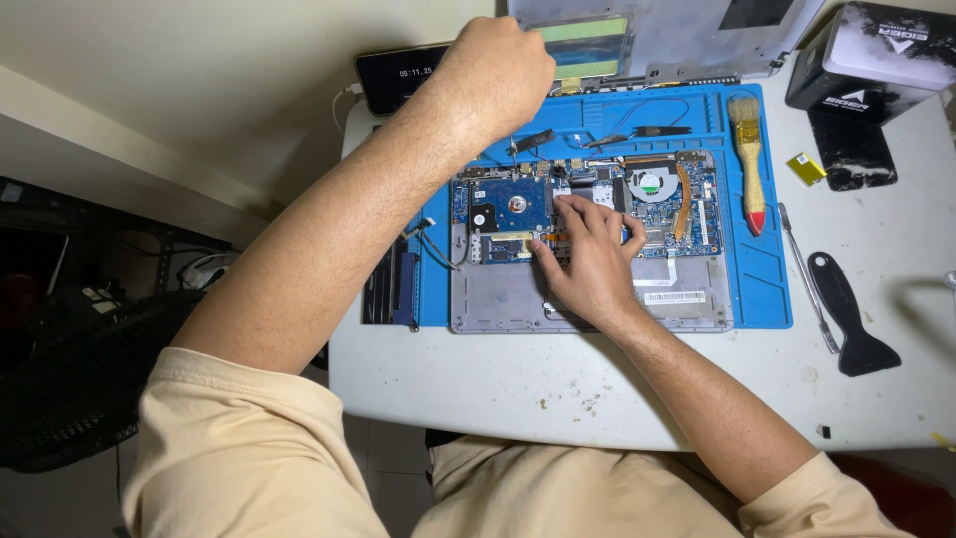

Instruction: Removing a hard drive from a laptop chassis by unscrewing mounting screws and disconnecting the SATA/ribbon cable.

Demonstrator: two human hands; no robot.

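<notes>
Head view: the opened laptop [592, 239] lies on a blue mat [762, 269] at the counter's centre. Left hand [495, 75], grip closed on a screwdriver [514, 151], should stay vertical over the hard drive [510, 205]. Right hand [590, 261], fingers spread, steadies the board at 3 o'clock of it.

You are at a small electronics repair spot: a blue repair mat [762, 269], an opened laptop [597, 234], a brush [749, 164] and pry tools [846, 319] crowd your counter [597, 389].
</notes>
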